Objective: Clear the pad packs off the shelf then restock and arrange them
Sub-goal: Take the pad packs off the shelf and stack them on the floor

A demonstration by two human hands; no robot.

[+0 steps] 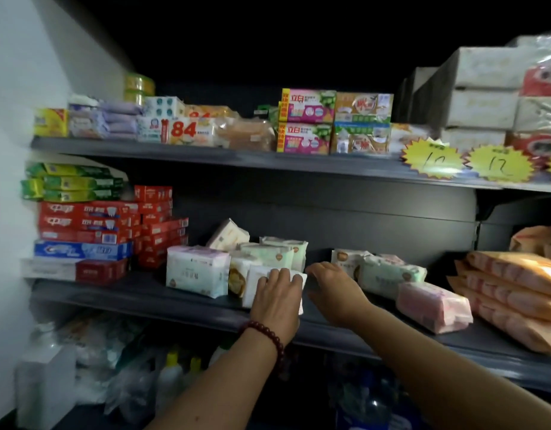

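- Middle shelf (137,297): dark grey, holds two loose clusters of pad packs with a gap between them.
- White-mint pack (196,270): biggest, upright, at the left end of the left cluster.
- Cream pack (227,235): tilted, at the back.
- Two mint-white packs (272,254): upright, behind the front row.
- Orange-print pack (237,274): wedged between neighbours.
- White pack (254,285): front, upright, left hand (277,301) fingers flat on its face.
- Right cluster: cream pack (345,259) at the back, mint pack (389,274), and pink pack (432,305) lying near the front edge.
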